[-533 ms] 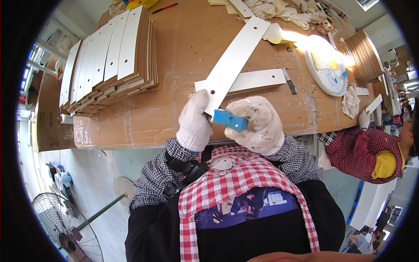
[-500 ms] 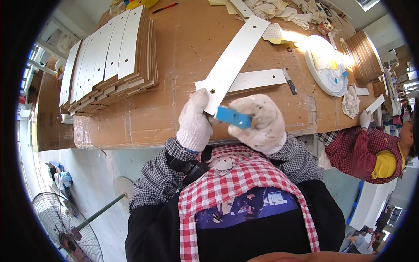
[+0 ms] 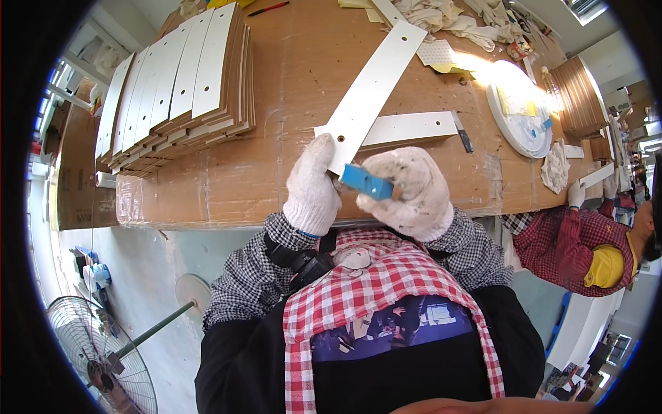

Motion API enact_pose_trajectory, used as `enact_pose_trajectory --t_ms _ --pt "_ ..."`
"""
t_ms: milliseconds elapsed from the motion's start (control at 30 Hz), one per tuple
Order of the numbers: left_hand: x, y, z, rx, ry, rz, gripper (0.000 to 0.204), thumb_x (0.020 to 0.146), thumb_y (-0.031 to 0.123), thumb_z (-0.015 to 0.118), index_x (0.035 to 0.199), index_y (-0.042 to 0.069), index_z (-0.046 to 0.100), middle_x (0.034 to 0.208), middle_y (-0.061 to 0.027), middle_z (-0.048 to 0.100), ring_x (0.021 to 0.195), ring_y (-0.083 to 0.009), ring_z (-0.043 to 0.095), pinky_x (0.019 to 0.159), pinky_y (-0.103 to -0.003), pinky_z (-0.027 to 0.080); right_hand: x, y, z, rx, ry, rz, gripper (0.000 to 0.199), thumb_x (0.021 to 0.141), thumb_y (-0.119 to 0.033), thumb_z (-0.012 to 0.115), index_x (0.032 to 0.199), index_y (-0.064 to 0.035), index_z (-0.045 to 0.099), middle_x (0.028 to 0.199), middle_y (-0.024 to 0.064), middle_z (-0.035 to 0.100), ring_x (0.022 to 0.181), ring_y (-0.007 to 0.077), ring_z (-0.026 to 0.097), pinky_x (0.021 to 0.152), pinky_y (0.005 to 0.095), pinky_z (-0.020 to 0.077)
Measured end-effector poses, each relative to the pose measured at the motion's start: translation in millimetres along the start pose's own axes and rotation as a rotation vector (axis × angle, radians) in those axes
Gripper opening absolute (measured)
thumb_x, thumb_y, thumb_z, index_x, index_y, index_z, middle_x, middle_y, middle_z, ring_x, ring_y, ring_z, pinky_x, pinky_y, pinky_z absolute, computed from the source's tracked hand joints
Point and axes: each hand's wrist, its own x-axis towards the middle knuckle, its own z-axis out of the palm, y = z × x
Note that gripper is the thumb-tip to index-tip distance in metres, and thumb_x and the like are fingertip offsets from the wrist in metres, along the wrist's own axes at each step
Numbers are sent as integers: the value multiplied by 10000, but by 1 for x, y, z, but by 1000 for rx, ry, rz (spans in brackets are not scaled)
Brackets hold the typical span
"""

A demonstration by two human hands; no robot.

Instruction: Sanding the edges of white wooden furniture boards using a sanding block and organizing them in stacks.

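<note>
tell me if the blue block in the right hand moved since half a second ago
Yes, slightly. The blue block has slid a little left and up along the end of the long white strip, nearer the left hand, judged against the table edge.

Both gloved hands, left and right, clenched together before the chest.

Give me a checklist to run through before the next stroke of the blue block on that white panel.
1. Left hand grips the long white panel near its end: ok.
2. Right hand holds the blue block: ok.
3. Block touches the panel's end edge: cannot tell.
4. Both hands gloved: ok.
5. Second white panel lies under the long one, off the block: ok.
6. Co-worker's hand far from the block: ok.
</note>
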Motion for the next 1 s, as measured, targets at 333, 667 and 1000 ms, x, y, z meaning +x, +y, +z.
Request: enact_pose_trajectory --t_ms 333,667,1000 --pt "-3 4 4 20 75 -34 370 992 335 454 1149 8 529 877 -80 609 688 -126 567 618 -279 512 -9 26 4 -222 71 -63 293 685 -210 820 904 -83 672 850 20 672 725 215 617 752 327 469" --pt "-12 3 4 50 55 -39 427 989 391 440 1095 -12 536 701 -78 581 538 -149 539 551 -298 530 21 38 -33 142 586 63 129 816 -78 725 897 -49 630 849 45 681 700 106 608 571 225 480" --pt "-12 7 4 77 81 -50 402 998 361 409 1087 -10 536 711 -73 601 540 -138 523 509 -260 450 4 23 -11 -308 165 -203 185 763 -159 757 866 -30 672 682 27 650 560 126 610 517 246 499"
